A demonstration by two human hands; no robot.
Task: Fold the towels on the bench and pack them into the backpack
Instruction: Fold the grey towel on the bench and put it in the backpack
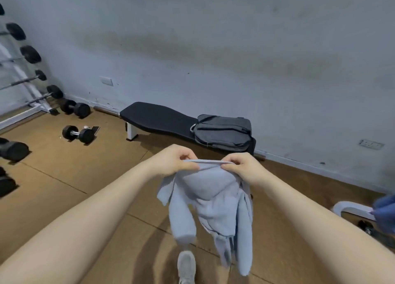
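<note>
Left hand (177,161) and right hand (241,166) each pinch the pale blue towel (210,202) by its top hem, letting it hang straight for folding, well short of the backpack (223,132) waiting on the bench (158,118).

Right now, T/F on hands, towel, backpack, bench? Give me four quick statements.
1. Both hands pinch the light blue towel along its top edge. True: left hand and right hand hold it up.
2. The backpack lies on the floor. False: it rests on the black bench.
3. The towel is spread flat on the bench. False: it hangs in the air, bunched.
4. Dumbbells lie on the floor. True.
</note>
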